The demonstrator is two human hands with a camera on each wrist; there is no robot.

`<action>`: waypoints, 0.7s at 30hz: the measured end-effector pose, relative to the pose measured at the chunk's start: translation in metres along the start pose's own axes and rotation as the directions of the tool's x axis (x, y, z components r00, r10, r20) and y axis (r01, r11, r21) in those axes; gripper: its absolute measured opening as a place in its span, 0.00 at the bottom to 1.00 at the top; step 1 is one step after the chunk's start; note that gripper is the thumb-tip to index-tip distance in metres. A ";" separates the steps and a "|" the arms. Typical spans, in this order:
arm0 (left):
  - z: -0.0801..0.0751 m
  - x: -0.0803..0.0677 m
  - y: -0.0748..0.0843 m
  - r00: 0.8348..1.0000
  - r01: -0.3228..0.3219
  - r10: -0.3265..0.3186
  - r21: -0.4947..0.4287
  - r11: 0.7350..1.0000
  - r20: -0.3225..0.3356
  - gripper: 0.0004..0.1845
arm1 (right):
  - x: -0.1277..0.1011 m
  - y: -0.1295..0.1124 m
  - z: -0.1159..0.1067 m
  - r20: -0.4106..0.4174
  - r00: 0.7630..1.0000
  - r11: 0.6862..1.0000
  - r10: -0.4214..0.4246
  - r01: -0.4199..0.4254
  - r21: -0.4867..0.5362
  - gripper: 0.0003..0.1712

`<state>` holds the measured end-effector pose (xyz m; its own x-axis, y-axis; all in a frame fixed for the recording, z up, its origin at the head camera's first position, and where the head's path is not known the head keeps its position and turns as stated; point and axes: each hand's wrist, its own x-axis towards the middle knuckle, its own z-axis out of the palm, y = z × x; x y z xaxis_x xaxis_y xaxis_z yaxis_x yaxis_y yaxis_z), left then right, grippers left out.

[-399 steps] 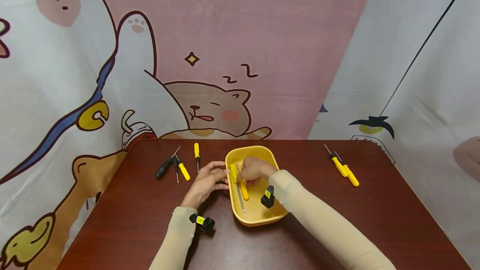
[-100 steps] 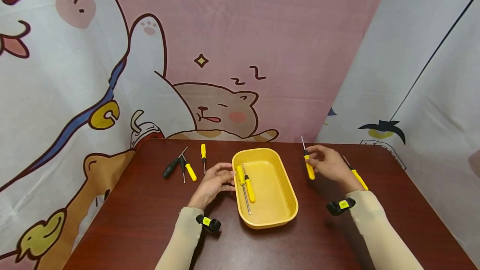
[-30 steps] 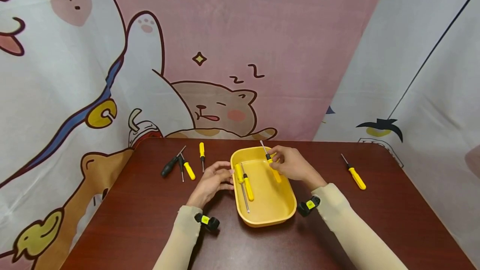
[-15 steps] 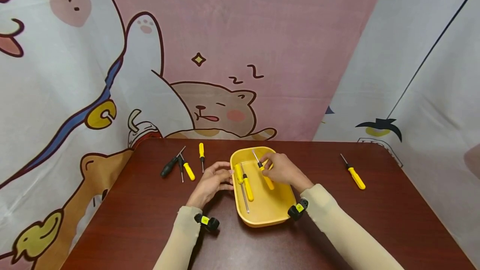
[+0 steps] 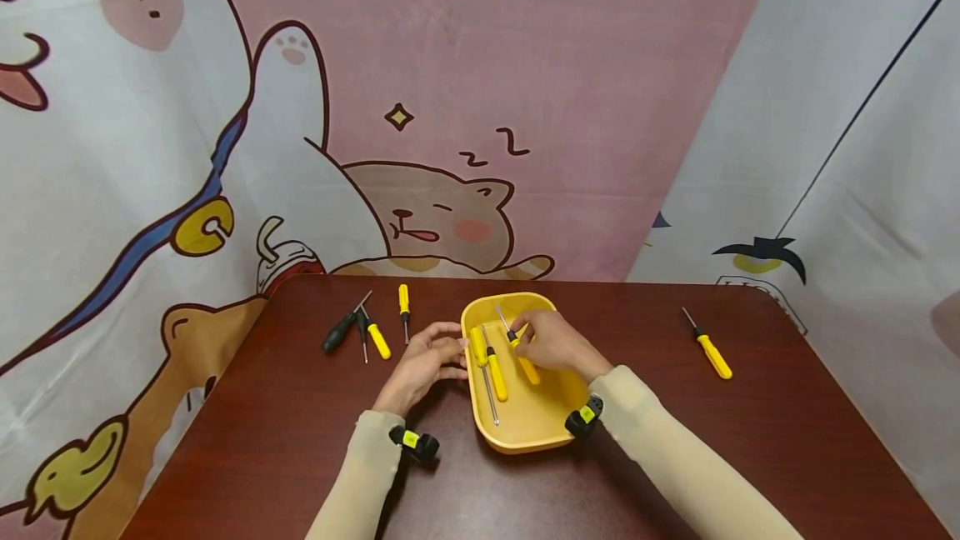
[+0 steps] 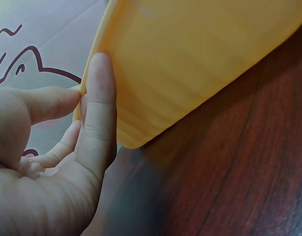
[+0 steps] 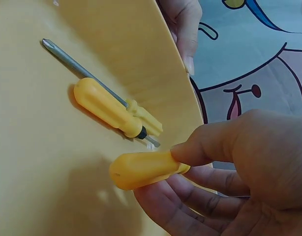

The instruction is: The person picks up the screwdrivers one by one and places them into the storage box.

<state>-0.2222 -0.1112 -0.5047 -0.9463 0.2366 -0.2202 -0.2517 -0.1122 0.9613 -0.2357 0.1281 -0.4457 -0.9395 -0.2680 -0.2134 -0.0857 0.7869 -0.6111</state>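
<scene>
Presently, the right hand [image 5: 551, 342] pinched a yellow screwdriver [image 5: 521, 352] by its handle, thumb on top and fingers [image 7: 200, 194] curled beneath, as the right wrist view showed. That screwdriver was held over the inside of the yellow tray [image 5: 525, 432], shaft pointing toward the far rim, handle toward the person. Whether the handle touched the tray floor could not be told.

The left hand [image 5: 423, 361] was at the tray's left wall, outside it. In the left wrist view its fingers [image 6: 99, 103] lay straight against the wall with the thumb at the rim; they pressed and did not curl around anything.

Two more screwdrivers [image 5: 489, 365] lay side by side in the tray, along its left wall, just beside the held one. One pointed its tip away from the person, the other toward the person.

The tray stood on a dark red table [image 5: 750, 440], near its middle. Left of the tray, well apart from it, lay a black-handled screwdriver [image 5: 335, 332] and two yellow-handled ones [image 5: 375, 340]. To the right, well apart from the tray, lay a single yellow screwdriver [image 5: 708, 350]. A cartoon curtain [image 5: 375, 107] hung behind the table.
</scene>
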 end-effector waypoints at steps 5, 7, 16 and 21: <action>0.000 0.000 0.000 1.000 0.004 -0.004 0.000 1.000 -0.009 0.25 | 0.002 -0.001 0.004 0.023 1.000 1.000 -0.002 0.001 0.026 0.17; 0.000 0.000 0.000 1.000 0.002 -0.002 0.003 1.000 -0.009 0.25 | 0.003 -0.001 0.005 0.034 0.999 1.000 -0.003 0.002 0.031 0.17; 0.000 0.001 0.001 1.000 0.003 -0.003 -0.001 1.000 0.002 0.25 | 0.012 -0.005 0.013 0.073 0.997 1.000 0.027 -0.026 -0.007 0.18; 0.000 0.000 0.001 1.000 0.003 -0.003 0.000 1.000 0.001 0.26 | 0.017 -0.004 0.018 0.094 0.995 0.999 0.025 -0.022 -0.036 0.18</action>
<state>-0.2227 -0.1111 -0.5043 -0.9456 0.2374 -0.2226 -0.2542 -0.1120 0.9606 -0.2455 0.1110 -0.4606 -0.9061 -0.2989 -0.2993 -0.0770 0.8123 -0.5782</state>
